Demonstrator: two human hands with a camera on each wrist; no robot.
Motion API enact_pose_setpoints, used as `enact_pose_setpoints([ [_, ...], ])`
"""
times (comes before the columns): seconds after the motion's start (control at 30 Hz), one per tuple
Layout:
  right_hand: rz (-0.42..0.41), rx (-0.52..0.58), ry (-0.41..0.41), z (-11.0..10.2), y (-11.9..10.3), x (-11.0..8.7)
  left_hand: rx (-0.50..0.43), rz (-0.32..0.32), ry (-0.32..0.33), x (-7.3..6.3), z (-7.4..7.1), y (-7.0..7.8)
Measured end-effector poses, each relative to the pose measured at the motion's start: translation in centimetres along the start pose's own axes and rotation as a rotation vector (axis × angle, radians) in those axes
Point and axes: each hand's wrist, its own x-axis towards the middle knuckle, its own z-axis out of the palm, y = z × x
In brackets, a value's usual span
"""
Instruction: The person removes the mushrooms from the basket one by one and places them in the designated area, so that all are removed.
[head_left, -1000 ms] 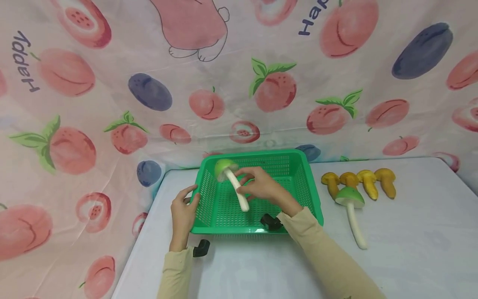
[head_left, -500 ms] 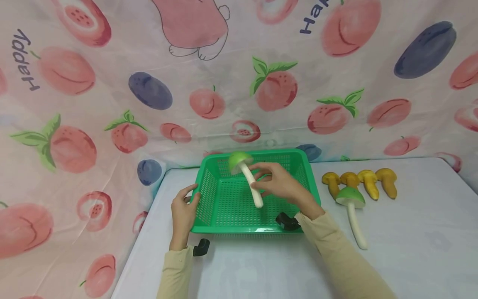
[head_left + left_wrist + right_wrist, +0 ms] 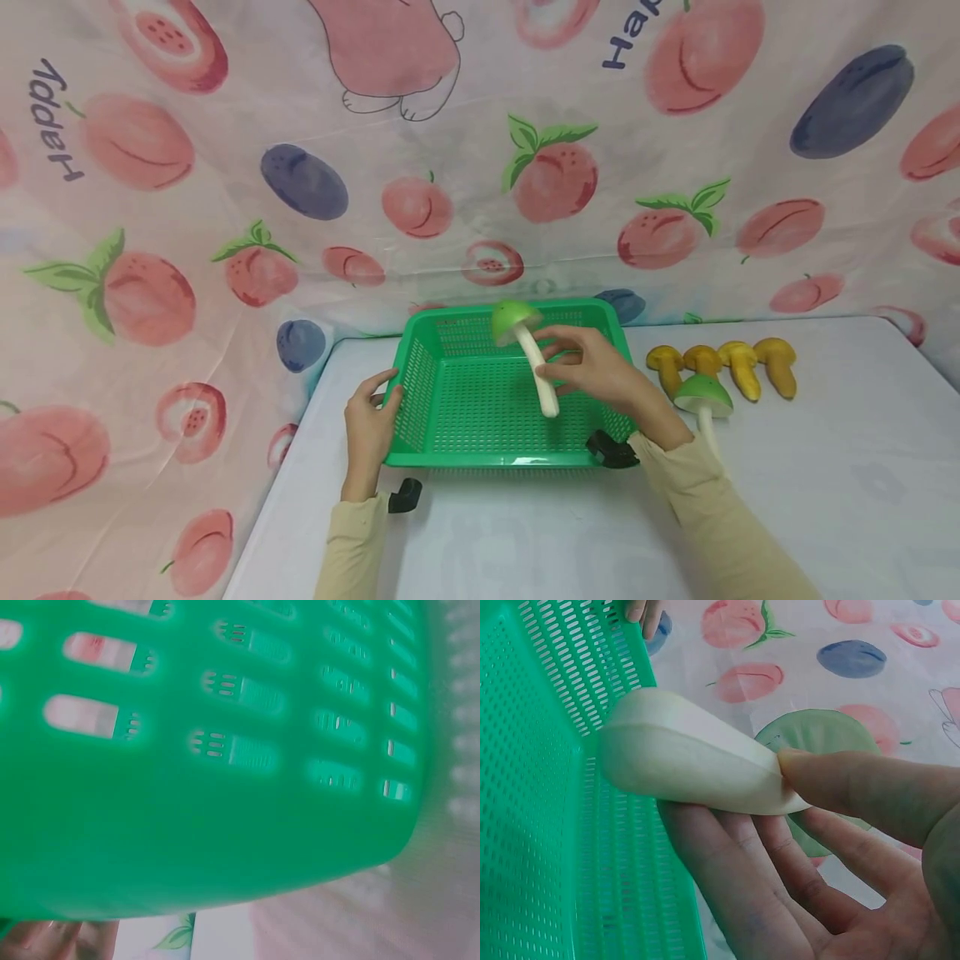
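Observation:
Over the green plastic basket (image 3: 517,461), my right hand (image 3: 592,362) pinches the white stem of a green-capped mushroom (image 3: 545,392) between thumb and fingers. The mushroom tilts, cap toward the back left and stem end toward the front. Close up in the right wrist view, the thumb presses the stem (image 3: 690,761) from one side with the fingers under it, and the cap (image 3: 817,735) is partly hidden behind the hand. My left hand (image 3: 370,433) holds the basket's left rim. Its fingers (image 3: 56,941) show under the basket wall (image 3: 187,832) in the left wrist view.
Right of the basket, several yellow-brown mushrooms (image 3: 740,371) lie in a row. A second green-capped mushroom (image 3: 702,396) lies before them, its stem partly hidden by the right sleeve (image 3: 705,492). Fruit-printed cloth (image 3: 450,142) hangs close behind the white-covered table (image 3: 847,467).
My right hand has moved rightward over the basket, carrying the green-capped mushroom from the left part toward the right. The left hand stays on the rim.

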Motion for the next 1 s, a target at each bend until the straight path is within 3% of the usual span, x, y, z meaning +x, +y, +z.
enact_pose_setpoints([
  [1.0,0.003,-0.130,0.142,-4.4,2.7,-5.6,-0.004,0.003,0.001,-0.1,0.0,-0.2],
])
